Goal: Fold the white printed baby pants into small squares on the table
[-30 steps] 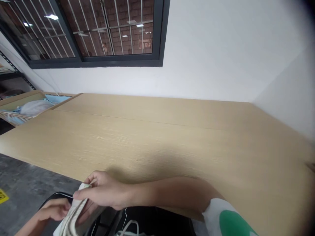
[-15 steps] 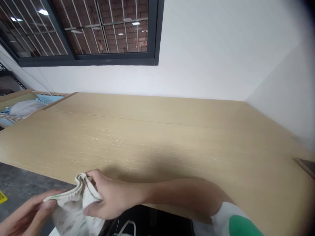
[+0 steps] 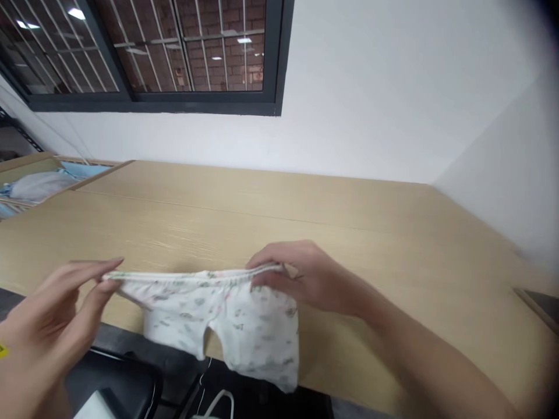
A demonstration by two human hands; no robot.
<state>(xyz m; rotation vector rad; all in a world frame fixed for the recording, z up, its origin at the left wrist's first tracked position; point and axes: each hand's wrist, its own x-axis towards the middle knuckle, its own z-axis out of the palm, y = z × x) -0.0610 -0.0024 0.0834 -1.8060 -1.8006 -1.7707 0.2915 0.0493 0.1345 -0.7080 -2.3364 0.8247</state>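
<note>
A small pair of white baby shorts (image 3: 227,317) with a faint green and pink print hangs spread out above the near edge of the wooden table (image 3: 305,215). My left hand (image 3: 52,317) pinches the left end of the waistband between thumb and fingers. My right hand (image 3: 301,276) is closed on the right end of the waistband. The waistband is pulled taut between both hands and the two short legs dangle below it.
A wooden box (image 3: 39,183) with light blue and white cloth stands at the table's far left. A dark-framed window (image 3: 152,52) sits in the white wall behind. A black container (image 3: 131,390) with white items lies below the table edge. A dark framed object (image 3: 539,305) is at the right edge.
The bunched garment was lifted from beside the black container and pulled apart. My right hand moved up and to the right, and the shorts now hang stretched open between both hands.
</note>
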